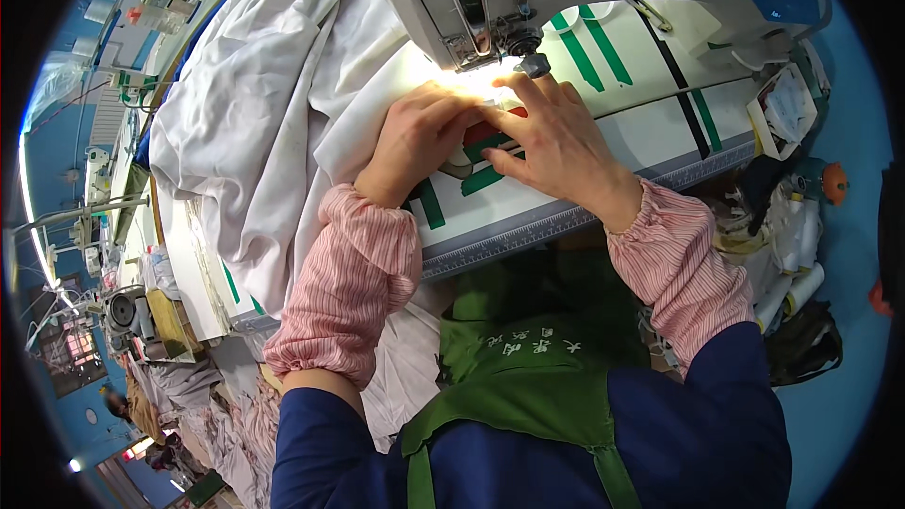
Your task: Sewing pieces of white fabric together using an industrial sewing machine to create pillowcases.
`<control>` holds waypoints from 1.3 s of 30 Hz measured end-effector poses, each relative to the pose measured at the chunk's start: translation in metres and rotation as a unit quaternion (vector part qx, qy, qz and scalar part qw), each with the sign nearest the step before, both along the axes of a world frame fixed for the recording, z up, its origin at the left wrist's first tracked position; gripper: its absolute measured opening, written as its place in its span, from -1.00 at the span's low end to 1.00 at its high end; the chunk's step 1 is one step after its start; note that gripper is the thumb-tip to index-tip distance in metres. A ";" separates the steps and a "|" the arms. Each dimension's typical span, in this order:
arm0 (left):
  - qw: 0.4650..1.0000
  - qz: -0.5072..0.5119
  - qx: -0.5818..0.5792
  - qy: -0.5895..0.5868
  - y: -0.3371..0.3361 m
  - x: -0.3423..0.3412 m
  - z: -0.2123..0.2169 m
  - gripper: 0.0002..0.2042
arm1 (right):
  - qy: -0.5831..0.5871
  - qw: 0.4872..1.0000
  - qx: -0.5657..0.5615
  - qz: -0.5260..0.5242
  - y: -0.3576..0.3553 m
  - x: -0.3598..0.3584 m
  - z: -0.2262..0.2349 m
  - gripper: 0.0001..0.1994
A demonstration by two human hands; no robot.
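Observation:
A large heap of white cloth [264, 104] spreads over the left of the sewing table, its edge running under the lit head of the sewing machine [452, 0]. My left hand [415, 137] lies on that edge, its fingers bent together and closed on the cloth just in front of the presser foot. Opposite it, my right hand [556, 146] reaches in with fingers spread and the thumb apart. Its index fingertip meets the left fingers, while another finger points toward the needle area. Glare from the lamp washes out the cloth between the fingertips.
Green and black tape strips [603, 47] cross the white tabletop. A ruler strip [528, 234] follows its front edge. On the right stand a small open box [784, 113] and several white rolls [801, 292]. More cloth [212, 391] is piled at lower left.

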State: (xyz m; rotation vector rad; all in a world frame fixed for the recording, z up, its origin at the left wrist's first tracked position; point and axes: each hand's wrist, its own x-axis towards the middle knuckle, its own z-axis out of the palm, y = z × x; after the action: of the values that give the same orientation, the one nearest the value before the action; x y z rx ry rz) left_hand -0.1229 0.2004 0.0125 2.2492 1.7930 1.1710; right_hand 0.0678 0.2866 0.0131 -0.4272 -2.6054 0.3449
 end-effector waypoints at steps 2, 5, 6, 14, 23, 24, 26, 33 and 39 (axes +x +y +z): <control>1.000 -0.013 0.001 0.020 0.002 0.000 -0.001 -0.82 | -0.007 1.000 0.004 0.004 0.001 0.000 0.000 -0.57; 0.998 -0.033 0.007 0.052 0.003 -0.001 -0.002 -0.78 | -0.006 1.000 0.009 0.013 0.001 0.000 0.000 -0.60; 0.997 -0.036 0.000 0.067 0.004 -0.001 -0.002 -0.76 | 0.000 1.000 0.009 0.014 0.001 -0.001 -0.001 -0.62; 0.998 -0.029 0.019 0.058 0.005 0.002 0.000 -0.77 | 0.014 1.000 0.007 0.002 0.001 -0.003 -0.003 -0.61; 0.995 0.011 0.020 0.096 0.007 -0.004 -0.003 -0.89 | -0.022 0.999 0.016 -0.040 -0.001 -0.004 -0.004 -0.45; 0.994 0.027 0.015 0.101 0.007 -0.004 -0.002 -0.91 | -0.033 0.998 0.016 -0.047 -0.001 -0.004 -0.005 -0.43; 0.997 0.050 0.002 0.067 0.007 -0.003 -0.002 -0.93 | -0.015 0.999 0.014 -0.045 -0.001 -0.004 -0.006 -0.42; 0.995 0.082 -0.036 -0.044 0.007 -0.007 -0.008 -0.96 | 0.018 0.999 0.004 -0.050 -0.001 -0.002 -0.006 -0.45; 0.996 0.065 -0.012 0.058 -0.006 0.011 0.030 -0.89 | 0.116 0.990 -0.057 -0.052 0.006 0.008 -0.007 -0.64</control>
State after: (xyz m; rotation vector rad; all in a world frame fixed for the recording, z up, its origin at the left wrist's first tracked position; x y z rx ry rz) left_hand -0.1123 0.1944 0.0425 2.2610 2.0121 1.0519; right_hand 0.0759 0.2922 0.0064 -0.5272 -2.3355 0.4795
